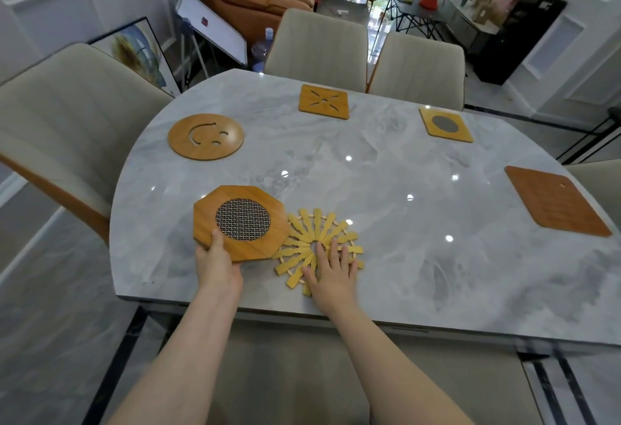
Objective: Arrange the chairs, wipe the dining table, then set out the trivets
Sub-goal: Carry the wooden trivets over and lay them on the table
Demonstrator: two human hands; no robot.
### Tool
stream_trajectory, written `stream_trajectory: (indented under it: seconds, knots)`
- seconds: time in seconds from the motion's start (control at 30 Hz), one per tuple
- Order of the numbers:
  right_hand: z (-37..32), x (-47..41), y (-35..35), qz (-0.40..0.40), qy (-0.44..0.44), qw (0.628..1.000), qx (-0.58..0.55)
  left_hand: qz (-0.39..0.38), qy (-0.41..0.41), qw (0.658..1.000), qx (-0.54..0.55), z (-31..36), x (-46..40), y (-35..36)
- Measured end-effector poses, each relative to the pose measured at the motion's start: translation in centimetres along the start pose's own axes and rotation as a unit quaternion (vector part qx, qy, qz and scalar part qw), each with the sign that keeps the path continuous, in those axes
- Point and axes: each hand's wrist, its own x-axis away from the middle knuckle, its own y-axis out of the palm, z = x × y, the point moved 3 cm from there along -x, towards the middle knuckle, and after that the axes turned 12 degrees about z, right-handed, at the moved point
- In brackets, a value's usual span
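Pinched at its near edge by the left hand (215, 265), the octagon trivet (242, 223) overlaps the slatted trivet (319, 250) – pressed flat under the right hand (332, 273). Trivet-setting is judged nearly finished – the octagon needs a spot on the table (386, 182).

6 trivets (241, 222) on marble table (386, 189)

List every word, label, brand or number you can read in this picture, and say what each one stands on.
No text can be read anywhere in this view.
Black cabinet at the far right: a pale mark near its top, too small and blurred to read.
White board leaning by the sofa: a small red patch, no legible writing.
Round trivet: a cut-out smiling face only, no letters.
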Motion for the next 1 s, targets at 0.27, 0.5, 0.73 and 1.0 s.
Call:
stream_trajectory:
  seconds: [0.27,0.5,0.73,1.0]
  knots:
    - [-0.8,0.3,-0.1,0.004,0.014,1.000,0.003,-0.016,-0.007,1.000,-0.022,-0.1,-0.2,-0.3]
    - [-0.6,0.3,-0.4,0.008,0.016,0.999,-0.035,-0.039,-0.012,0.999,-0.034,0.2,0.5,-0.6]
    - [0.3,0.7,-4.9,0.089,0.180,0.893,-0.404,-0.094,-0.013,0.994,-0.052,-0.8,3.5,0.8]
    - [5.7,4.0,-12.4,0.109,0.236,0.765,-0.589,-0.167,-0.062,0.982,-0.067,-5.7,11.5,5.1]
